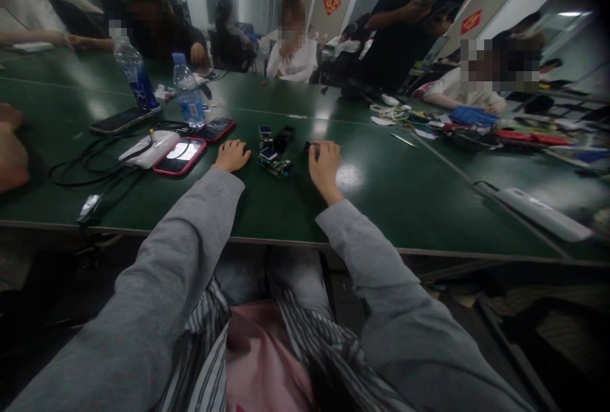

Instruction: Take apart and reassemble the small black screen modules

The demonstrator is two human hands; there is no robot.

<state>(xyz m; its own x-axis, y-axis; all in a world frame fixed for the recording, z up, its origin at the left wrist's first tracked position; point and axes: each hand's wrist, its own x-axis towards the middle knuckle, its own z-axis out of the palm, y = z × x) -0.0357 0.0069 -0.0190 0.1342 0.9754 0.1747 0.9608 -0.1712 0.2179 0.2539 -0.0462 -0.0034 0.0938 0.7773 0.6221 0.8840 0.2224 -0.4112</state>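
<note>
Mid-frame, my right hand (326, 161) pinches a small black piece (309, 145), best held lightly; my left hand (232, 156) rests loosely spread.

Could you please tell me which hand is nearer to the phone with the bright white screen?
Left: the left hand is just to the right of the phone, not touching it, while the right hand is farther right, beyond the green circuit board.

I see a dark green surface (391, 208), a green circuit board (273, 169), grey sleeves (190, 224), a pink shirt (267, 351), a black-and-white striped top (210, 329) and a pink-edged phone (180, 156).
</note>
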